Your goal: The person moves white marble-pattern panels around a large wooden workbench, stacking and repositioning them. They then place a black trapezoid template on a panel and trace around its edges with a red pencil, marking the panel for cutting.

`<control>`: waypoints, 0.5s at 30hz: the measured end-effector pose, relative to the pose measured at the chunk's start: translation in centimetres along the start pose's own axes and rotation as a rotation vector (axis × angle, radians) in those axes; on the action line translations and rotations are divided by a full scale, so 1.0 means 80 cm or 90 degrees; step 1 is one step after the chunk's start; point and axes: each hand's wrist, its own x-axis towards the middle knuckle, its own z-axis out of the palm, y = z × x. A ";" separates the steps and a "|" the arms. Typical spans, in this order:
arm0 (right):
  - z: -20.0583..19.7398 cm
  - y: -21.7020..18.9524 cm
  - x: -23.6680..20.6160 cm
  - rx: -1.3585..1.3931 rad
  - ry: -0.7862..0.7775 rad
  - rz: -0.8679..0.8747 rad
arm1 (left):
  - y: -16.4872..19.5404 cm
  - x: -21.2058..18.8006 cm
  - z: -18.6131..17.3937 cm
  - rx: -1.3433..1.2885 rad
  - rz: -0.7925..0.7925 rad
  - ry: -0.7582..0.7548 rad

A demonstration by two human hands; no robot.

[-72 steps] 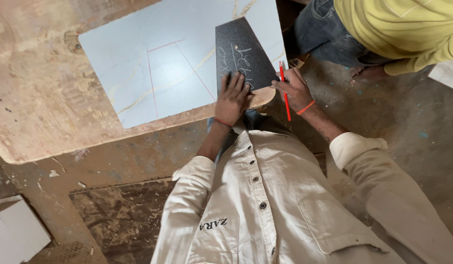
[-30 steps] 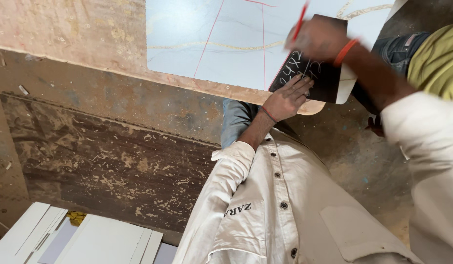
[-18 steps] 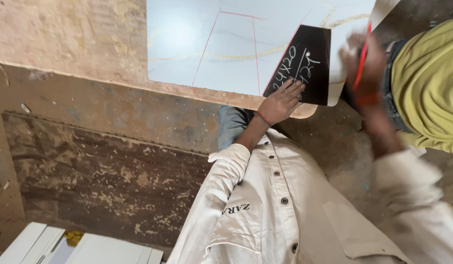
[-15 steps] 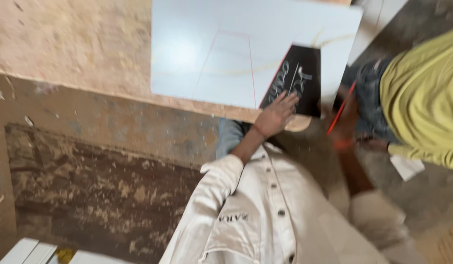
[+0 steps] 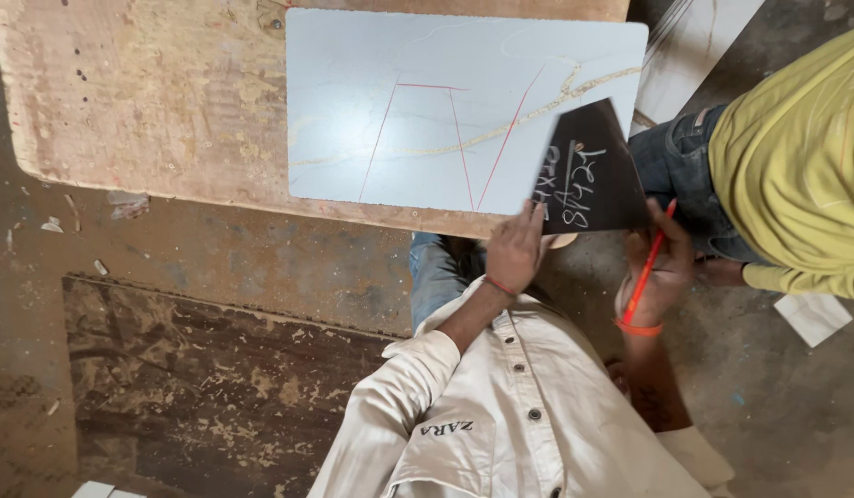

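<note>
A pale rectangular tile (image 5: 445,101) with thin red drawn lines lies on a worn wooden board (image 5: 160,101). A black, roughly triangular piece (image 5: 588,180) with white chalk writing rests on the tile's right corner. My left hand (image 5: 515,249) holds the black piece at its lower left edge, fingers pressed on it. My right hand (image 5: 662,263) hangs just below the black piece, closed around a red pencil (image 5: 646,277) that points up toward it. An orange band circles each wrist.
A person in a yellow top (image 5: 796,157) and jeans stands at the right, close to the tile's corner. Another pale tile (image 5: 704,41) lies at the top right. A white scrap (image 5: 812,318) sits on the dusty floor (image 5: 215,369).
My right hand with the red pencil has come down off the tile to below the black piece. My left hand has stayed on the black piece. The view has shifted.
</note>
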 end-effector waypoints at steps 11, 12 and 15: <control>0.003 0.040 0.044 -0.700 -0.388 -0.182 | 0.029 -0.002 0.018 -0.307 -0.504 -0.153; -0.005 0.048 0.046 -0.717 -0.406 -0.221 | 0.025 -0.008 0.003 -0.156 -0.341 -0.162; -0.023 0.065 0.050 -0.754 -0.407 -0.364 | -0.034 -0.007 -0.059 -0.089 -0.232 -0.007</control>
